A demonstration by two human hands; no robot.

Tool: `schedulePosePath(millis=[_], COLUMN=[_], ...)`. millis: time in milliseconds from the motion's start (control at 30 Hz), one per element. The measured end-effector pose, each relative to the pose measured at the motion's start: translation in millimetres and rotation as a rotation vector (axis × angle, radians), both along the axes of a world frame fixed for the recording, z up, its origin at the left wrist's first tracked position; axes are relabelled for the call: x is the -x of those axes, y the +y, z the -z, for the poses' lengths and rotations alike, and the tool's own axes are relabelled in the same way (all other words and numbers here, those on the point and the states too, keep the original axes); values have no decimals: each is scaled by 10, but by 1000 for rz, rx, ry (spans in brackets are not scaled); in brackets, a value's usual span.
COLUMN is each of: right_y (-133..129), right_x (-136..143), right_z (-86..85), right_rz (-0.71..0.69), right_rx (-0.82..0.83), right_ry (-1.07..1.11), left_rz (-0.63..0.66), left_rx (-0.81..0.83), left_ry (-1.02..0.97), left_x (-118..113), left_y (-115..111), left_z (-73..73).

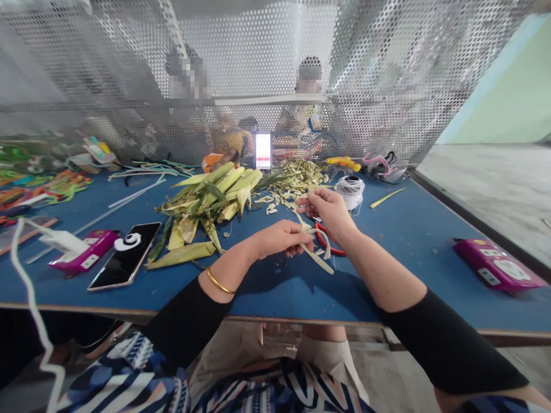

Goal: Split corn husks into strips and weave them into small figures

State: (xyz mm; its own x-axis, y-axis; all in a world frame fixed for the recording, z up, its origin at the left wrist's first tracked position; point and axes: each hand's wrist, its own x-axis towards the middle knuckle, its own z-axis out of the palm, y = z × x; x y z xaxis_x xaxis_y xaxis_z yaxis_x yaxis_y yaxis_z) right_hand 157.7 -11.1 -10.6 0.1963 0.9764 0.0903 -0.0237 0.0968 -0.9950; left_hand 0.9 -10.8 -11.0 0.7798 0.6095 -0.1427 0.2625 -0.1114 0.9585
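Note:
My left hand (286, 237) is closed on pale corn husk strips (318, 261), whose loose ends curl out below and to the right. Above it, my right hand (325, 209) pinches the upper part of a strip between thumb and fingers. Under my right wrist, partly hidden, lies a red loop-shaped handle (338, 251) on the blue table (275, 298). To the left of my hands is a pile of green and yellow corn husks (219, 198). Husk trimmings (297, 175) are heaped behind my hands, beside a roll of white string (349, 190).
A dark phone (129, 261) and a purple packet (90, 249) lie at left, with a white cable (32, 292) hanging over the edge. Another purple packet (499, 264) is at right. Yellow-handled pliers (344, 162) lie behind. A perforated screen (258, 57) stands at the back, people beyond it.

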Motion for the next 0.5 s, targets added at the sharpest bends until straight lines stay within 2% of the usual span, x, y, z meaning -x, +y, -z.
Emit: schedulePosePath(millis=[100,200,267,333,500], right_y=[-10,-43,-59,-62,-13], right_x=[-58,-146,-195,-225,-214], right_z=[-46,-100,-118,-118,-56], right_rz=[-57,-286,-407,-369,-145], right_rx=[7,-50,-90,-108,-140], right_ry=[-97,-335,-469,-535,-696], left_rz=[-170,-320,-353,-341,-311], left_rx=[92,156,188,209,224], left_ry=[-66,-91,-99,-111,-122], left_x=[-1,24,48,66,60], left_y=[53,113,143,160,163], left_z=[19,17,12,9,27])
